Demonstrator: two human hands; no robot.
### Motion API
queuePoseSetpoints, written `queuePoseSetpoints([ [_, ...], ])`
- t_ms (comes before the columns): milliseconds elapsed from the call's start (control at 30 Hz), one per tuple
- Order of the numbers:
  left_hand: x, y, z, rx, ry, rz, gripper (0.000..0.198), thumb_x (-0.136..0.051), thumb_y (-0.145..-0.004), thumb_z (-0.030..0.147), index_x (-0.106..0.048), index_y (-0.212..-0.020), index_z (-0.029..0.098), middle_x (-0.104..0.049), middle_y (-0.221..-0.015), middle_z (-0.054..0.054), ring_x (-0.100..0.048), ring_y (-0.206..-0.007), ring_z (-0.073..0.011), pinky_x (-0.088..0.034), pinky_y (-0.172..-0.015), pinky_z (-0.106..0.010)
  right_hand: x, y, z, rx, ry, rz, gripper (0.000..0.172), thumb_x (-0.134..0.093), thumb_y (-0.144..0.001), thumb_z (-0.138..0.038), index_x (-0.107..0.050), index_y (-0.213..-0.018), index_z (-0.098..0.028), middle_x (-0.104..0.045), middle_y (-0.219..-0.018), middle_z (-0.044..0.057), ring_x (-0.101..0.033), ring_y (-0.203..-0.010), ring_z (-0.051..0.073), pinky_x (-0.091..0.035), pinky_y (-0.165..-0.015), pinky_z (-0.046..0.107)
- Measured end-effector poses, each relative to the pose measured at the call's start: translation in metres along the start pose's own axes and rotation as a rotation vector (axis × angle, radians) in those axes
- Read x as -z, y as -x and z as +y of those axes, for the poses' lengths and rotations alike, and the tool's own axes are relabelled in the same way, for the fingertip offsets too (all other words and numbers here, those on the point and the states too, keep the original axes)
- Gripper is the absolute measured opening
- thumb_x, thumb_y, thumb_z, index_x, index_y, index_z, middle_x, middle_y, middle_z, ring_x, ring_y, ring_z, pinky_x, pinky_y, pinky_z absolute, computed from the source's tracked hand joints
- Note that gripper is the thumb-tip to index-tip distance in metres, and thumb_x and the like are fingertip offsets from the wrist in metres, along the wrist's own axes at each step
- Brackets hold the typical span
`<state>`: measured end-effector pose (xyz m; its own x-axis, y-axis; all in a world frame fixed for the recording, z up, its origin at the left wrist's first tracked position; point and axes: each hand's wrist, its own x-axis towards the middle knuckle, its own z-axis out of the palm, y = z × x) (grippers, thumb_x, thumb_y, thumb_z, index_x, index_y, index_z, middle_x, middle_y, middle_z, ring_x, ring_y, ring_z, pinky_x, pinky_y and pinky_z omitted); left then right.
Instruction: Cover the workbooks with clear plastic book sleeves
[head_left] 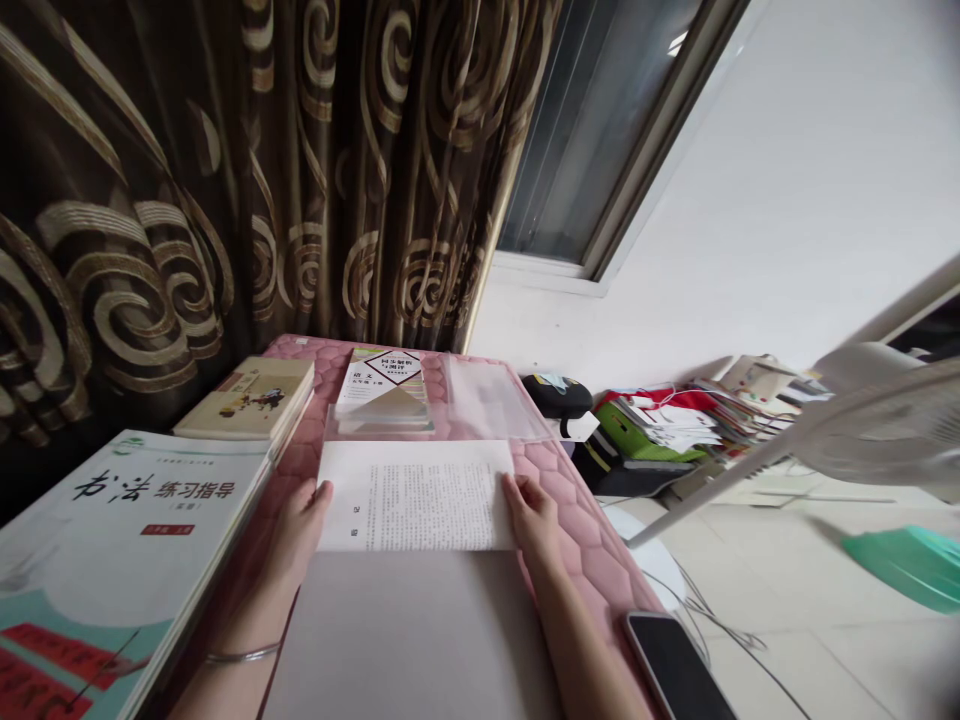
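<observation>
An open book [435, 505] lies across the middle of the pink quilted surface. Its far page carries dense columns of small print, while the part nearest me is a plain grey-white sheet [412, 630]. My left hand [305, 515] grips the left edge of the printed page, thumb on top; a metal bracelet [241, 654] circles that wrist. On the opposite edge my right hand [534, 515] pinches the page with its fingers curled. Just beyond the book, a stack of workbooks [382, 385] sits on the quilted surface, beside clear plastic covers [491, 395].
Piled books [127, 540] stand on the left, a smaller beige book [244, 398] behind them. A phone [675, 665] lies at the lower right. Curtains [315, 180] hang behind. To the right are a white fan [885, 410], cables, bags and papers [664, 425].
</observation>
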<state>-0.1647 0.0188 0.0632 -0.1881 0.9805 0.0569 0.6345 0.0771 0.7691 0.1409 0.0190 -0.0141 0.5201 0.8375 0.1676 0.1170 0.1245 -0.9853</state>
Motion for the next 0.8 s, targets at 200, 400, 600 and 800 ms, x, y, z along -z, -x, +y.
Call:
queuePoseSetpoints([
  [200,0.000,0.000,-0.002,-0.067,-0.066,0.043,0.029,-0.047,-0.078,0.043,-0.053,-0.059,0.021,-0.067,-0.065,-0.003,-0.057,-0.065,-0.0168,-0.043,-0.062,-0.025,-0.001,0.002,-0.004,-0.011,0.009,0.023,0.049,-0.070,-0.064,-0.067,-0.056,-0.062,-0.020,-0.054,-0.060,0.000,-0.044,-0.059,0.015,-0.034,-0.051,0.026],
  [400,-0.002,-0.003,-0.007,-0.023,0.017,-0.006,0.031,-0.046,-0.079,0.046,-0.059,-0.068,0.021,-0.071,-0.074,-0.006,-0.062,-0.072,-0.0200,-0.046,-0.065,-0.026,-0.001,0.006,-0.009,-0.032,-0.029,-0.008,0.044,-0.072,-0.066,-0.063,-0.057,-0.064,-0.022,-0.055,-0.060,0.000,-0.045,-0.056,0.016,-0.036,-0.049,0.028],
  [600,-0.004,-0.004,-0.014,-0.071,0.025,0.014,0.030,-0.048,-0.078,0.045,-0.062,-0.070,0.020,-0.072,-0.079,-0.005,-0.063,-0.080,-0.0202,-0.046,-0.069,-0.025,-0.002,0.003,-0.006,0.016,0.015,0.031,0.051,-0.070,-0.064,-0.069,-0.052,-0.060,-0.021,-0.050,-0.058,-0.001,-0.041,-0.058,0.015,-0.034,-0.050,0.027],
  [800,-0.008,-0.002,-0.014,-0.055,0.039,0.036,0.032,-0.046,-0.080,0.046,-0.063,-0.073,0.020,-0.071,-0.076,-0.006,-0.061,-0.077,-0.0196,-0.046,-0.068,-0.025,-0.003,0.006,-0.011,-0.008,-0.022,-0.015,0.049,-0.071,-0.064,-0.067,-0.054,-0.063,-0.022,-0.051,-0.059,-0.001,-0.040,-0.057,0.015,-0.034,-0.049,0.027],
])
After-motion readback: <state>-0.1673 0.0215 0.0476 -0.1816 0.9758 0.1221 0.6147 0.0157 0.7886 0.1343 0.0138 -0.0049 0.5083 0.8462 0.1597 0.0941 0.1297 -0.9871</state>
